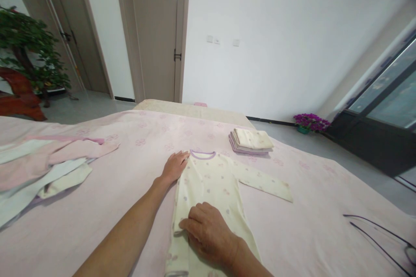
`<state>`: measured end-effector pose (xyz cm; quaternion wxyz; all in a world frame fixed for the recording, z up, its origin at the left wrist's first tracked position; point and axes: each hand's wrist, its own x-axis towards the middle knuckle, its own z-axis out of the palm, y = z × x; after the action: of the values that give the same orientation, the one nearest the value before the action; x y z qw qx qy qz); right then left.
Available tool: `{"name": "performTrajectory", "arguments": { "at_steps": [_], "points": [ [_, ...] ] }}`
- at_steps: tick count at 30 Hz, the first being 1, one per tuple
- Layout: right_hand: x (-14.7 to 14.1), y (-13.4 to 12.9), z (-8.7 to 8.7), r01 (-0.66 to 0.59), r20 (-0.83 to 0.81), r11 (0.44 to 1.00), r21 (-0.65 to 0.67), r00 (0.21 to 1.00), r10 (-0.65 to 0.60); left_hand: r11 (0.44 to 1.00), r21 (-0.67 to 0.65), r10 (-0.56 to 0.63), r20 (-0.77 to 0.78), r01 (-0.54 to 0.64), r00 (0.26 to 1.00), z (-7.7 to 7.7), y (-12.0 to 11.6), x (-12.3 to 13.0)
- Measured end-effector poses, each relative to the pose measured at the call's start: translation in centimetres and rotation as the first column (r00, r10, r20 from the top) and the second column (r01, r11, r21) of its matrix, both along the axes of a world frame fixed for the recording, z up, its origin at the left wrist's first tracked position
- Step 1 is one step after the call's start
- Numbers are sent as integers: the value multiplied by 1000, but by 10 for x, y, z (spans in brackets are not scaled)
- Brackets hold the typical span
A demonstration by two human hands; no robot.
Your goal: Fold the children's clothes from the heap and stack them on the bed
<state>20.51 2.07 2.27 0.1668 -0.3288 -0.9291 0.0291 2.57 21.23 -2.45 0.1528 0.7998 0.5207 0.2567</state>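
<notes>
A cream long-sleeved child's shirt [224, 190] with small printed motifs and a purple neckline lies spread on the pink cloth. Its right-hand sleeve [266, 181] stretches out to the side, while the other sleeve [181, 207] is folded in along the body. My left hand [175, 166] rests flat at the left shoulder by the collar, fingers extended. Over the lower body of the shirt, my right hand [209, 231] is closed, thumb and curled fingers at the cuff of the folded sleeve. The palm side of that hand is hidden.
Folded clothes [251, 140] form a neat stack beyond the shirt. Loose pink and white garments [48, 164] lie at the left. Eyeglasses [383, 233] sit near the right edge of the pink cloth [312, 207]. Purple flowers [311, 121] stand on the floor beyond.
</notes>
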Motion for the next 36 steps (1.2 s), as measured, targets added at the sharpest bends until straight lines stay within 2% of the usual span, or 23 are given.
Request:
{"name": "performTrajectory", "arguments": {
  "at_steps": [9,16,20,22,25,28,32,36],
  "points": [
    [-3,-2,1,2,13,1000,-17,1000,-2,999,32,17,9,-17,1000,2,-2,-1],
    [-4,-3,4,-9,-2,998,-55,1000,8,993,110,48,12,-49,999,4,-5,0],
    [-3,-4,2,-9,-10,998,-58,1000,8,979,176,93,46,-99,995,8,-15,1],
    [-3,-4,2,-9,-10,999,-50,1000,9,975,209,59,89,-77,994,10,-24,4],
    [-3,-2,2,-22,-4,999,-39,1000,22,981,182,-82,103,62,991,13,-41,13],
    [-3,-1,3,-37,3,999,-34,999,37,984,94,-147,-41,150,988,17,-57,28],
    [-3,-1,4,-45,20,999,-23,999,45,993,22,-106,-296,118,949,18,-66,42],
    [-3,-1,4,-54,36,998,-11,998,55,996,4,-77,-371,85,925,13,-62,43]
  ]
}}
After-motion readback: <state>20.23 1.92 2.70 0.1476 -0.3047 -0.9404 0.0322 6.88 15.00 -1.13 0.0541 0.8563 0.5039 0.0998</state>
